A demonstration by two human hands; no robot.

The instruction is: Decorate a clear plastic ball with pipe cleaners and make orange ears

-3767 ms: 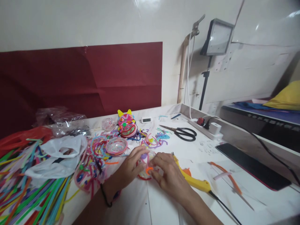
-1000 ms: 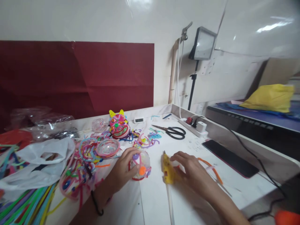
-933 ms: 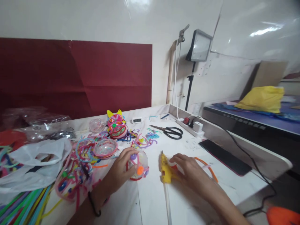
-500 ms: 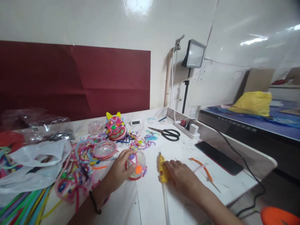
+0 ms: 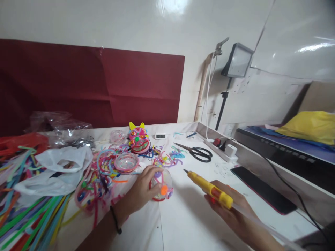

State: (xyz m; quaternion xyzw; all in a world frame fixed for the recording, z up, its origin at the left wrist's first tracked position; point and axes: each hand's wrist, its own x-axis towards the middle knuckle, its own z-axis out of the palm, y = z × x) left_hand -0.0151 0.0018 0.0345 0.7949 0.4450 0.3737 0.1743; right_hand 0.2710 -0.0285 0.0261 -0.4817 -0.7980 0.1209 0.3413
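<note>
My left hand (image 5: 145,188) is curled around the nine o'clock side of a clear plastic dome (image 5: 167,177), thumb across its front and fingers over its top, and the dome appears to rest on the white surface (image 5: 180,226). It has a red edge, with a purple bead (image 5: 157,174) near my fingertips and an orange disc (image 5: 163,190) beside my thumb.

At four o'clock from the dome, my right hand (image 5: 232,209) grasps a yellow hot glue gun (image 5: 206,186) above the surface. Its nozzle points towards ten o'clock, near the dome but apart from it, and a translucent glue stick (image 5: 261,225) runs out of its back end over my wrist.

Taking the dome as the centre of the dial, black-handled scissors (image 5: 201,154) lie at two o'clock and a dark phone (image 5: 264,190) at three. A small digital timer (image 5: 160,136) sits at twelve, a pink figure with yellow ears (image 5: 138,139) at eleven and a clear, pink-rimmed bowl (image 5: 127,162) at ten. A white plastic bag (image 5: 64,160) is towards nine, pipe cleaners (image 5: 49,216) towards eight.
</note>
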